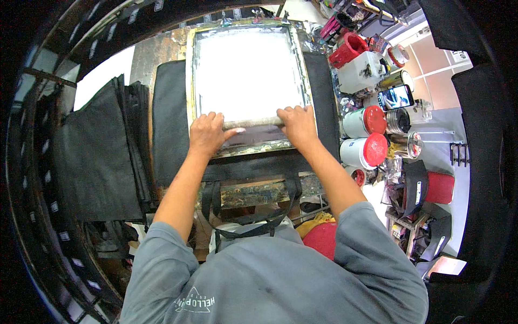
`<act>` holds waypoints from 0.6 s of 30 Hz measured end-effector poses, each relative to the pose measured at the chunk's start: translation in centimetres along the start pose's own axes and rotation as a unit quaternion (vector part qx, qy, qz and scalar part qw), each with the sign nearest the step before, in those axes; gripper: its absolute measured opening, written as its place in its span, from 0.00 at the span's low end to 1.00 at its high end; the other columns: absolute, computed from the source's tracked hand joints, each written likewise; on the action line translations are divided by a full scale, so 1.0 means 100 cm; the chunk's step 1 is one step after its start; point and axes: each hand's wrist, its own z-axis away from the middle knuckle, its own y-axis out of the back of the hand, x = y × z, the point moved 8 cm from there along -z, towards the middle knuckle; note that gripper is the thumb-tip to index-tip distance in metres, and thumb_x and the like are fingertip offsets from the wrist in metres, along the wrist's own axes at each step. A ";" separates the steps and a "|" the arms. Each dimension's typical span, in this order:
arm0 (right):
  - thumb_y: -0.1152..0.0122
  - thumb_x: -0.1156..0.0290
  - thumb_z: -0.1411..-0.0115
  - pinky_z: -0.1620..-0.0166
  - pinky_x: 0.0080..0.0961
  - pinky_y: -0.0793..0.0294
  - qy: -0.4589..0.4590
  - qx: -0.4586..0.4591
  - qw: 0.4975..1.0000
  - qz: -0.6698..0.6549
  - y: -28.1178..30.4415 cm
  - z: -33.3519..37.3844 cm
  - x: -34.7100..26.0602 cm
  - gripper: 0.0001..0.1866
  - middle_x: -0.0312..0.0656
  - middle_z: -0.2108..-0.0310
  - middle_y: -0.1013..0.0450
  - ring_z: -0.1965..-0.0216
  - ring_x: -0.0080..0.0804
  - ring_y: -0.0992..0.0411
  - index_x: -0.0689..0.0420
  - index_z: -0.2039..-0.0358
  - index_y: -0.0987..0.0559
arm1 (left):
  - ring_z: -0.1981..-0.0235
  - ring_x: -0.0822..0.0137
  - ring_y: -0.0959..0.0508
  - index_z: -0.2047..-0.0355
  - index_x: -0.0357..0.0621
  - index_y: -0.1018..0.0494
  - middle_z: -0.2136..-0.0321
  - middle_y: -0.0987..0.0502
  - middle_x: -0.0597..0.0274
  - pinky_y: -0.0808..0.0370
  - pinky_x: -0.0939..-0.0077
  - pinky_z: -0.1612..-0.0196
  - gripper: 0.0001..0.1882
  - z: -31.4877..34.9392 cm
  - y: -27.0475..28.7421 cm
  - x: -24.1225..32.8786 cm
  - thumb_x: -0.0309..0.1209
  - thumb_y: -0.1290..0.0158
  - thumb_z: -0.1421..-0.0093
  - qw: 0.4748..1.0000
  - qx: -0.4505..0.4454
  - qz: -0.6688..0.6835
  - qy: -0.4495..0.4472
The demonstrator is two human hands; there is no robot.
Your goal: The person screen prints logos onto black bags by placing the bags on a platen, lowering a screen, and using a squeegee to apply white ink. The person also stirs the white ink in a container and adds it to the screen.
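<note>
Both ends of a squeegee [253, 123] are gripped, the left end by my left hand [207, 133] and the right end by my right hand [299, 127]. It lies crosswise near the front of a printing screen [190, 89], whose frame is stained with paint. Beyond the squeegee the screen's inner area looks bright white; a greyish-purple strip of mesh shows on the near side. My left thumb stretches out along the bar, while the other fingers curl over it. Beneath the screen lies a flat black fabric bag [166, 119], its handles [294, 189] hanging toward me over the table edge.
A stack of black fabric bags [100, 156] sits at the left, near a white sheet [105, 81]. Along the right stand red-lidded tubs [356, 152], a translucent jug [359, 73], a red container [348, 49] and a lit phone [396, 98]. Dark racks [38, 162] line the far left.
</note>
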 end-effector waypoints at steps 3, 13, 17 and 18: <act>0.27 0.67 0.48 0.51 0.46 0.32 0.003 -0.002 1.000 0.000 0.000 0.010 -0.002 0.18 0.36 0.62 0.21 0.57 0.38 0.22 0.45 0.56 0.20 | 0.73 0.60 0.23 0.75 0.43 0.24 0.77 0.25 0.62 0.25 0.65 0.68 0.32 0.007 0.010 0.006 0.63 0.32 0.55 0.999 0.030 0.011 -0.017; 0.39 0.56 0.34 0.37 0.58 0.40 0.041 0.009 0.998 0.038 0.024 0.004 -0.021 0.27 0.43 0.47 0.28 0.44 0.40 0.30 0.47 0.36 0.27 | 0.40 0.52 0.34 0.38 0.36 0.32 0.46 0.31 0.50 0.40 0.54 0.35 0.60 0.099 0.028 -0.044 0.68 0.29 0.62 0.982 -0.027 0.000 0.186; 0.40 0.64 0.35 0.38 0.52 0.40 0.046 0.074 0.993 -0.085 0.011 0.020 -0.055 0.24 0.40 0.55 0.26 0.48 0.39 0.29 0.46 0.38 0.26 | 0.46 0.52 0.30 0.43 0.39 0.27 0.50 0.27 0.53 0.37 0.55 0.41 0.52 0.132 -0.015 -0.065 0.58 0.25 0.62 0.970 -0.107 0.058 0.208; 0.39 0.64 0.36 0.39 0.51 0.40 0.048 0.088 0.990 -0.095 0.007 0.025 -0.056 0.24 0.40 0.56 0.26 0.49 0.38 0.29 0.46 0.39 0.25 | 0.48 0.52 0.30 0.44 0.40 0.26 0.51 0.26 0.54 0.36 0.55 0.43 0.49 0.135 -0.022 -0.070 0.55 0.24 0.62 0.973 -0.092 0.070 0.200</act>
